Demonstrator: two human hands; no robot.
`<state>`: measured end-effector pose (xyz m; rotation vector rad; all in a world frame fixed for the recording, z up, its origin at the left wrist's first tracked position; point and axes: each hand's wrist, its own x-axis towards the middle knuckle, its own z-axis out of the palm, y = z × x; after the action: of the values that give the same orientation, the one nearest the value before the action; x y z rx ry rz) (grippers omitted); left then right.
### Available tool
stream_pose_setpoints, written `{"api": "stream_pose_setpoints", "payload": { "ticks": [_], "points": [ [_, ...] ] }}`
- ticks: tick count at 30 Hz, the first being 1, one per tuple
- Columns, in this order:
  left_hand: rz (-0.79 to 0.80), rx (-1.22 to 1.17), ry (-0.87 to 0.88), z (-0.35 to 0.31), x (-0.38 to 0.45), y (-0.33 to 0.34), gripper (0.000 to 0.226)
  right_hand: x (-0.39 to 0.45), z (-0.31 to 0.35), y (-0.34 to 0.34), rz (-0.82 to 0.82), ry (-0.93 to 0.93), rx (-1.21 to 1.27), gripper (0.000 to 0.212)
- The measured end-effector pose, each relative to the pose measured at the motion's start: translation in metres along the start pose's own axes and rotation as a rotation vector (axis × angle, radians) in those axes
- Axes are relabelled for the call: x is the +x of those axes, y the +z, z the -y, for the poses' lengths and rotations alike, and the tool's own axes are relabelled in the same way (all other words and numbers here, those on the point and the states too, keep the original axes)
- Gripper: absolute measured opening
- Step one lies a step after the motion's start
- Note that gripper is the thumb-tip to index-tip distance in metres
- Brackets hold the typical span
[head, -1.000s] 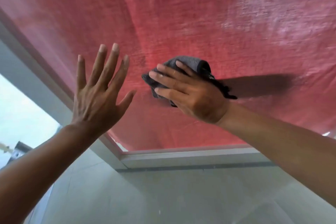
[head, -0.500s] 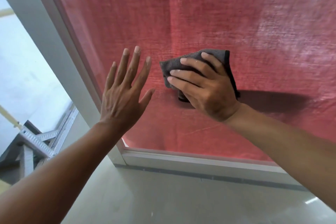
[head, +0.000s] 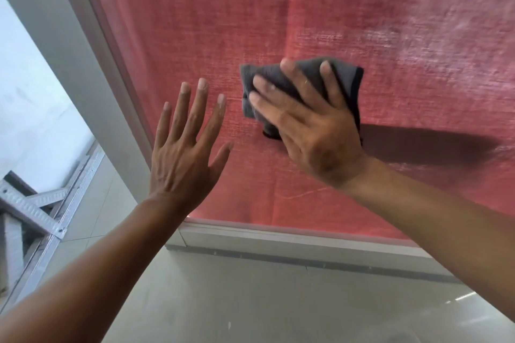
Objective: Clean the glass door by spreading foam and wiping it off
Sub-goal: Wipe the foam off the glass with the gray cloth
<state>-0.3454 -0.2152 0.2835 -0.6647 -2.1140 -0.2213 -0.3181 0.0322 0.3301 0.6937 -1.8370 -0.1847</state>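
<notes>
We see right hand (head: 315, 131) fingers spread, pressing grey cloth (head: 299, 79) flat on glass door (head: 278, 8); left hand (head: 185, 153) spread flat, perhaps touching glass

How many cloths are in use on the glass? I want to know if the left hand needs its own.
1. A grey cloth is pressed to the glass door under the right hand; the left hand holds nothing.

Right hand (head: 315, 131) covers most of the grey cloth (head: 345, 75). Glass door (head: 278, 8) cut off top and right. Can't tell if left hand (head: 184, 153) touches the glass.
</notes>
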Motion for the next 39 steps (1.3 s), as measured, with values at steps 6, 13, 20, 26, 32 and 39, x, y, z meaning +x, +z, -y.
{"api": "stream_pose_setpoints", "payload": {
  "ticks": [6, 13, 20, 26, 32, 39],
  "points": [
    [0.013, -0.013, -0.021, -0.005, 0.001, -0.002, 0.074, -0.037, 0.019, -0.006, 0.209, -0.153, -0.002, 0.043],
    [-0.102, -0.133, 0.026, -0.032, 0.004, -0.013, 0.058, -0.014, 0.015, -0.003, 0.104, -0.089, 0.074, 0.038],
    [-0.099, -0.178, 0.077, -0.066, 0.015, -0.021, 0.047, -0.004, 0.001, -0.023, 0.016, 0.014, 0.168, 0.012],
    [-0.165, -0.077, 0.002, -0.072, 0.025, -0.021, 0.018, -0.009, -0.023, -0.048, 0.124, -0.128, 0.232, 0.025],
    [-0.1, -0.092, -0.446, -0.103, 0.012, -0.023, 0.032, 0.003, -0.071, -0.066, 0.033, -0.039, 0.009, 0.032],
    [-0.155, -0.591, -0.971, -0.192, 0.035, -0.017, 0.065, -0.009, -0.085, -0.058, 0.117, -0.126, -0.11, 0.044]
  ]
}}
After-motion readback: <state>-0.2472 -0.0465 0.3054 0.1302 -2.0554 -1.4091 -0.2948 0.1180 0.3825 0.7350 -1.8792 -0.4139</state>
